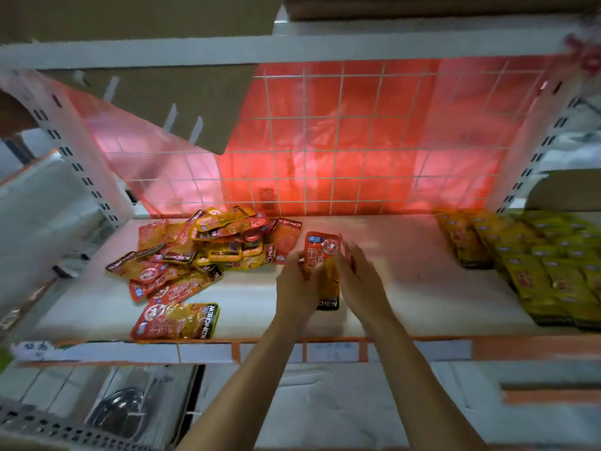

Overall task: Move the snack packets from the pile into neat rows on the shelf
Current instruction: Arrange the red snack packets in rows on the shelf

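A loose pile of red and orange snack packets (208, 249) lies on the left half of the white shelf (406, 281). One more packet (177, 322) lies apart near the front edge. In the shelf's middle, my left hand (297, 284) and my right hand (356, 275) hold one red packet (322, 252) between them, my left fingers curled on its left edge and my right fingers along its right edge. The packet's lower end (328, 304) shows below my hands.
Neat rows of yellow and green packets (533, 262) fill the shelf's right end. A white wire grid with red plastic behind it (341, 141) backs the shelf. Cardboard (182, 99) hangs at the upper left. Price labels (328, 349) line the front edge.
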